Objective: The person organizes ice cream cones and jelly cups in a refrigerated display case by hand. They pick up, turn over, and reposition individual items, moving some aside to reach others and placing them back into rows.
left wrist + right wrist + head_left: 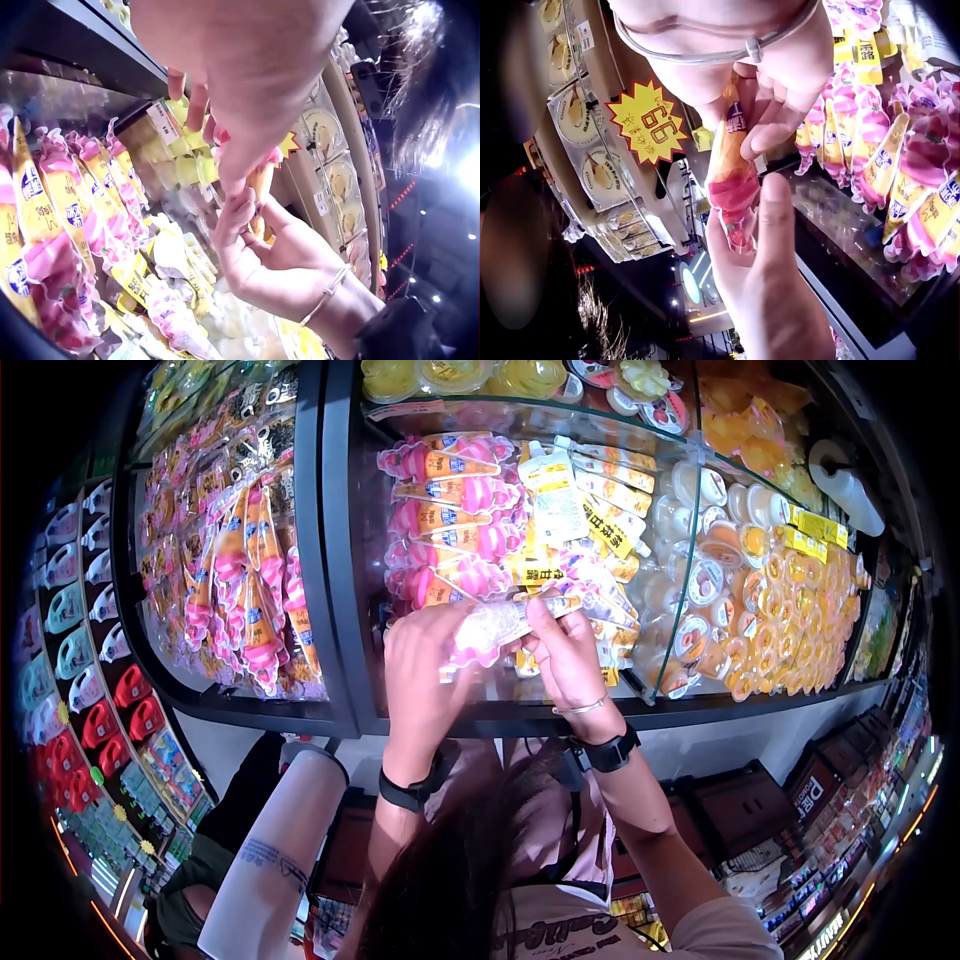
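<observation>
An ice-cream-cone-shaped pouch (pixel 492 632), pink swirl at one end and orange cone at the other, is held up between both hands over the display bin. My left hand (pixel 420 665) holds the wide pink end, its thumb along the wrapper in the right wrist view. Thumb and fingers of my right hand (pixel 572 665) pinch the narrow orange tip; in the left wrist view the left hand hides much of the pouch (pixel 259 196). Just beyond the hands lie rows of matching cone pouches (pixel 440 525). Beside them sits a white spouted pouch (pixel 555 490) on yellow-labelled packs.
A black divider (pixel 340 540) separates this bin from more cone pouches (pixel 250 590) on the left. Past a clear partition on the right are many jelly cups (pixel 770 615). A yellow price star (pixel 649 122) hangs by the shelf edge. A white cylinder (pixel 275 850) stands at lower left.
</observation>
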`<state>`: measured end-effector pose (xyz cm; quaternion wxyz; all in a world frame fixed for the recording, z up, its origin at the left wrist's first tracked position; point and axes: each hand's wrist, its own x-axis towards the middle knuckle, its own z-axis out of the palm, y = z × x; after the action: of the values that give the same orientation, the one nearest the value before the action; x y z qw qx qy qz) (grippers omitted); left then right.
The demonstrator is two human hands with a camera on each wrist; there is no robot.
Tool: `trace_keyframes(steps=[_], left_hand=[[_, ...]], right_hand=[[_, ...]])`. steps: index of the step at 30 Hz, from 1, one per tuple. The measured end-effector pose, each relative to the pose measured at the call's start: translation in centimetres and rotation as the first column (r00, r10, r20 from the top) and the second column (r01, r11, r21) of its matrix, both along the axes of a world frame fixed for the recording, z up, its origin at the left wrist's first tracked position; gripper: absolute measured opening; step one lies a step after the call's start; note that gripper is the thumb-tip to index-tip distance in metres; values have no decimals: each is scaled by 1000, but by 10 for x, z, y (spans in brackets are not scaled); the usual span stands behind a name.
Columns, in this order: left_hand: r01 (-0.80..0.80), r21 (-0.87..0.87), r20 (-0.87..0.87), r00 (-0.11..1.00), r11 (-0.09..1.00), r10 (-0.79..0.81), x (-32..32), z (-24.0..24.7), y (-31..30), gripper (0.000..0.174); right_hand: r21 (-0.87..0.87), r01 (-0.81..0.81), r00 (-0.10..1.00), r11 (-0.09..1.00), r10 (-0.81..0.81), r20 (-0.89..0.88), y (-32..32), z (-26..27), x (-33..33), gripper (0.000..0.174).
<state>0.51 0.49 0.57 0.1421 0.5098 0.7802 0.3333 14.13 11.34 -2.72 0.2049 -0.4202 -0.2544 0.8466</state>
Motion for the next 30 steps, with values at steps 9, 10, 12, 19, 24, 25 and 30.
trace_keyframes(steps=[9,10,12,19,24,25,30], left_hand=[[-299,-121,486,814,947,319,-9,-1,-7,18],[-334,-151,576,735,931,357,-8,0,-7,17],[-369,-174,727,578,913,372,-2,-3,-10,20],[-424,-201,905,265,883,333,9,-17,-15,39],[-285,-68,963,230,956,137,9,-20,-5,48],[-231,-142,960,204,962,191,10,-16,-3,60],[-404,-178,968,91,897,234,13,-6,16,47]], right_hand=[[123,-225,941,967,248,-230,4,0,3,58],[118,-209,944,971,232,-234,5,5,-1,59],[111,-178,951,978,200,-237,4,15,-11,59],[250,-270,928,930,320,-188,16,10,-11,35],[636,-139,986,759,43,164,0,0,-17,29],[796,-214,967,566,8,255,-2,3,-18,26],[928,-363,931,-86,-2,364,-17,9,-23,24]])
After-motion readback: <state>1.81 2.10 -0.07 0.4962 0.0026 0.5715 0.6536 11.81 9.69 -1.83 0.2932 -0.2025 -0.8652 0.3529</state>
